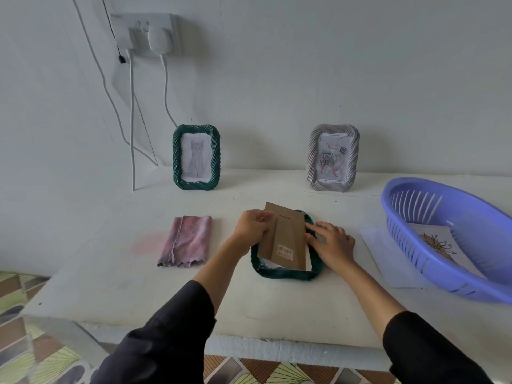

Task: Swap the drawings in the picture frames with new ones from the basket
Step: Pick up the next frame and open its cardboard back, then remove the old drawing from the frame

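1. Pinching the upper left edge of a brown cardboard backing board (285,239), the left hand (253,225) has its fingers (266,217) curled over the board's rim, tilting it up off the frame beneath.
2. The right hand (333,243) lies flat, fingers spread and pressed on the right rim of a dark green frame (285,274), which lies face down on the tabletop (166,295).
3. Behind that face-down frame and to its left, a second green frame (196,157) stands upright against the wall, showing a cat drawing.
4. Behind it and to its right stands a grey frame (333,157) with a rose drawing.
5. Right of the face-down frame sits a purple basket (471,217), holding a sheet with a line drawing (440,245); a blank white sheet (379,256) pokes out from under the basket.
6. Left of the face-down frame lies a folded pink cloth (187,241).
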A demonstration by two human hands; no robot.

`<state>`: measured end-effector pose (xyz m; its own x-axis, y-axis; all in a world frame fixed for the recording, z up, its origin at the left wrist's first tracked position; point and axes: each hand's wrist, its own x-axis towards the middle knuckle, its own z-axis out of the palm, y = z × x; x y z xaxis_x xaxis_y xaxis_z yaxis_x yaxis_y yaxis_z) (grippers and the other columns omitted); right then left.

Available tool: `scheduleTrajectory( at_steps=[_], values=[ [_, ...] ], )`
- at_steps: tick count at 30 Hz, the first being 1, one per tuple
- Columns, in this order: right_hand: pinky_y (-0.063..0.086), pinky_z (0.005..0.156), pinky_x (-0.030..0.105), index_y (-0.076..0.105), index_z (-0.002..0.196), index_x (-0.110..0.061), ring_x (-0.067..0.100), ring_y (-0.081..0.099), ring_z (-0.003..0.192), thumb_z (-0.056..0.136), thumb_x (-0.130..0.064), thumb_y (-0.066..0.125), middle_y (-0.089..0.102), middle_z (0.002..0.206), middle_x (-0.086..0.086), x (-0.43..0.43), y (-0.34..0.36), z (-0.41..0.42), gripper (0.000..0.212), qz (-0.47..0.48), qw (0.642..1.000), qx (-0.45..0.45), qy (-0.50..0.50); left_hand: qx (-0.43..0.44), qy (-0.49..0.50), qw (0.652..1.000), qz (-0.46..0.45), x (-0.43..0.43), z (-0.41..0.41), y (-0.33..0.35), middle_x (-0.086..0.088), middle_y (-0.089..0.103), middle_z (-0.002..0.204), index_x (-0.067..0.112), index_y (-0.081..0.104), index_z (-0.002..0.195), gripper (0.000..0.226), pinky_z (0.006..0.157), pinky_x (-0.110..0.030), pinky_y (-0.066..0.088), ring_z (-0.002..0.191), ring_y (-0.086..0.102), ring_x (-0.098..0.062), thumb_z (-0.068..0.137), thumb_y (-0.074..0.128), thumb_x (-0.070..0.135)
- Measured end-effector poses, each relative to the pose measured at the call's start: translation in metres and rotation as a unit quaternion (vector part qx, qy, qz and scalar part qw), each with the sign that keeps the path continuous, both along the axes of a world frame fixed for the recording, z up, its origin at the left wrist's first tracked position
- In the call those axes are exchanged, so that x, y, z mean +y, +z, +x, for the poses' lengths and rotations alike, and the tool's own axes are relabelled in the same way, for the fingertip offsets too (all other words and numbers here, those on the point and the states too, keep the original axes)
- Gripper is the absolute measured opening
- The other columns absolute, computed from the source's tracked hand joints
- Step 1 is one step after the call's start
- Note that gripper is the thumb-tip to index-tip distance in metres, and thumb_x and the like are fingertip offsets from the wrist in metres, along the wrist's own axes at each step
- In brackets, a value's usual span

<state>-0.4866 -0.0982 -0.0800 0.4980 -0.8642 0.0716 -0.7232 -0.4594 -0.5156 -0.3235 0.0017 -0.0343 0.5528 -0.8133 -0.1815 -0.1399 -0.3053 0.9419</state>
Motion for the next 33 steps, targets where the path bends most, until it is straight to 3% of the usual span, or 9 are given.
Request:
scheduleTrajectory(
  at_steps=[4,13,18,20,23,26,28,31,33],
  values=[
    [0.021,0.105,0.039,0.051,0.126,-0.045,0.017,0.035,0.131,0.088,-0.050,0.049,0.043,0.142,-0.008,0.000,0.000,-0.001,0.038,-0.004,1.000,0.010,0.011,-0.003,-0.001,1.000,0.011,0.001,0.006,0.002,-0.023,0.060,0.119,0.002,0.057,0.123,0.043,0.052,-0.018,0.041,0.084,0.053,-0.021,0.087,0.041,-0.013],
    [0.020,0.106,0.040,0.054,0.123,-0.043,0.018,0.033,0.132,0.088,-0.048,0.051,0.042,0.143,-0.006,0.002,0.000,-0.002,0.036,-0.006,1.000,0.006,0.016,-0.028,0.050,0.998,0.009,0.008,0.019,0.009,-0.010,0.060,0.099,0.004,0.065,0.109,0.041,0.071,-0.034,0.052,0.087,0.056,-0.024,0.085,0.036,-0.015],
    [0.019,0.106,0.040,0.056,0.120,-0.045,0.017,0.034,0.131,0.087,-0.047,0.052,0.043,0.142,-0.008,0.004,0.000,-0.001,0.034,-0.003,1.000,0.001,0.013,-0.013,0.158,0.987,-0.010,0.029,0.048,0.018,-0.008,0.058,0.098,0.011,0.066,0.109,0.042,0.057,-0.026,0.047,0.070,0.053,-0.015,0.089,0.033,-0.004],
    [0.020,0.106,0.040,0.055,0.121,-0.046,0.017,0.033,0.132,0.087,-0.048,0.052,0.043,0.142,-0.009,0.004,0.000,-0.001,0.034,-0.004,1.000,0.008,0.014,-0.015,0.205,0.979,-0.005,0.038,0.058,0.015,-0.012,0.059,0.103,0.011,0.065,0.111,0.043,0.062,-0.029,0.051,0.073,0.054,-0.020,0.089,0.030,-0.003],
    [0.020,0.106,0.040,0.054,0.122,-0.046,0.017,0.033,0.132,0.087,-0.048,0.051,0.042,0.143,-0.009,0.003,0.001,-0.001,0.035,-0.006,1.000,0.017,0.013,-0.043,0.232,0.971,0.041,0.045,0.059,0.008,-0.014,0.059,0.111,0.012,0.066,0.110,0.043,0.080,-0.038,0.054,0.088,0.054,-0.028,0.090,0.031,0.000],
    [0.021,0.106,0.040,0.053,0.123,-0.045,0.017,0.033,0.132,0.088,-0.048,0.050,0.041,0.143,-0.008,0.004,0.002,-0.001,0.035,-0.006,1.000,0.022,0.014,-0.070,0.227,0.968,0.084,0.049,0.053,0.003,-0.009,0.053,0.108,0.012,0.063,0.114,0.040,0.086,-0.037,0.052,0.096,0.055,-0.029,0.092,0.031,0.003],
    [0.021,0.107,0.040,0.053,0.123,-0.045,0.017,0.033,0.132,0.088,-0.048,0.050,0.041,0.143,-0.008,0.004,0.002,-0.001,0.036,-0.006,1.000,0.023,0.014,-0.082,0.207,0.970,0.097,0.049,0.052,0.001,-0.011,0.057,0.119,0.016,0.062,0.117,0.041,0.088,-0.040,0.053,0.100,0.059,-0.031,0.092,0.031,0.005],
    [0.021,0.106,0.040,0.054,0.123,-0.045,0.017,0.033,0.132,0.088,-0.048,0.050,0.041,0.143,-0.008,0.004,0.002,-0.001,0.035,-0.005,1.000,0.021,0.013,-0.123,0.170,0.970,0.120,0.048,0.047,0.004,-0.012,0.056,0.123,0.018,0.060,0.121,0.042,0.079,-0.034,0.053,0.095,0.059,-0.028,0.093,0.030,0.007],
    [0.020,0.106,0.040,0.054,0.123,-0.045,0.017,0.033,0.132,0.088,-0.048,0.050,0.041,0.143,-0.008,0.005,0.002,-0.001,0.035,-0.005,1.000,0.020,0.013,-0.165,0.138,0.966,0.142,0.046,0.043,0.005,-0.010,0.053,0.126,0.018,0.059,0.122,0.040,0.082,-0.034,0.052,0.099,0.058,-0.027,0.094,0.032,0.009]
  ],
)
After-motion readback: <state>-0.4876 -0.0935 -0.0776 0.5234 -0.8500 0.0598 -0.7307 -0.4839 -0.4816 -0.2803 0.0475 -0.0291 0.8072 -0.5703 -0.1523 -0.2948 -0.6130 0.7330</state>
